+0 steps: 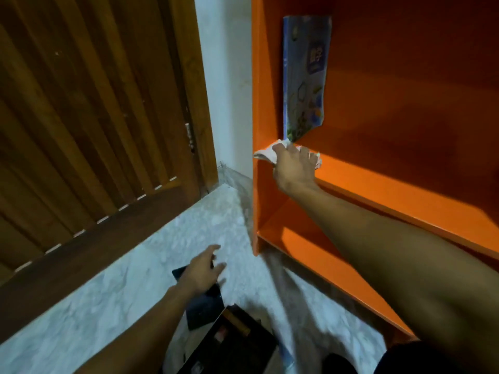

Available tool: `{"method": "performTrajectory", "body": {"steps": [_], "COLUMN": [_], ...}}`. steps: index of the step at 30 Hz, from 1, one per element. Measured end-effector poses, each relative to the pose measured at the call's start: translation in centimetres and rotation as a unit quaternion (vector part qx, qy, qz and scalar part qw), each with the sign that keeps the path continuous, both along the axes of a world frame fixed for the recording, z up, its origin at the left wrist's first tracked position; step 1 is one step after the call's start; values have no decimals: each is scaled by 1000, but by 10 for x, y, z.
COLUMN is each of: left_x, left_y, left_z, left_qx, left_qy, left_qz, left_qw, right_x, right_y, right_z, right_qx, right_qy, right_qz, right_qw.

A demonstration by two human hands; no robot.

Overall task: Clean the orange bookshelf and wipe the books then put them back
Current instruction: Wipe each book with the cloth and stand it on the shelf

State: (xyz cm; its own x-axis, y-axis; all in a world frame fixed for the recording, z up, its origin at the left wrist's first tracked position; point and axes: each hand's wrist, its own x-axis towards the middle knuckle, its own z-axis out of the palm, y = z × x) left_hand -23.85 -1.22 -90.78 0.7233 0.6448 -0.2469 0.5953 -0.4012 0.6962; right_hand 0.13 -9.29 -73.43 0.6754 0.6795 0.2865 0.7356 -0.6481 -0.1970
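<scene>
The orange bookshelf (405, 201) fills the right side. One blue illustrated book (305, 76) stands upright against its left wall on the upper shelf. At that shelf's front left corner my right hand (294, 168) holds a white cloth (266, 153) down on the board, just below the book. My left hand (204, 271) hovers low over the floor with fingers spread, holding nothing, above a dark book (205, 306). Further dark books (232, 344) lie piled at the bottom centre.
A brown slatted wooden door (89, 125) closes off the left. A white wall strip (226, 85) separates it from the shelf. The floor (113, 300) is pale marble. The lower shelf (318, 260) holds nothing.
</scene>
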Motion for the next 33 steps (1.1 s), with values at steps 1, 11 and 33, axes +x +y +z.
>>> {"method": "performTrajectory", "body": {"steps": [1,11,33], "left_x": [-6,-39,-38], "left_y": [-7,-48,-78], "left_z": [-14,-122,-142], "left_qx": [-34,-74,20], "left_qy": [24,138,189], "left_qz": [-6,-62,38], "left_qw": [999,986,981], "right_x": [-3,-40,-73], "right_y": [2,1,-51], "right_z": [-2,-34,-114], "right_qx": [-7,-28,-109], "right_qy": [-21,-18,238], "right_qz": [12,177,256], "right_qw": [1000,984,930]}}
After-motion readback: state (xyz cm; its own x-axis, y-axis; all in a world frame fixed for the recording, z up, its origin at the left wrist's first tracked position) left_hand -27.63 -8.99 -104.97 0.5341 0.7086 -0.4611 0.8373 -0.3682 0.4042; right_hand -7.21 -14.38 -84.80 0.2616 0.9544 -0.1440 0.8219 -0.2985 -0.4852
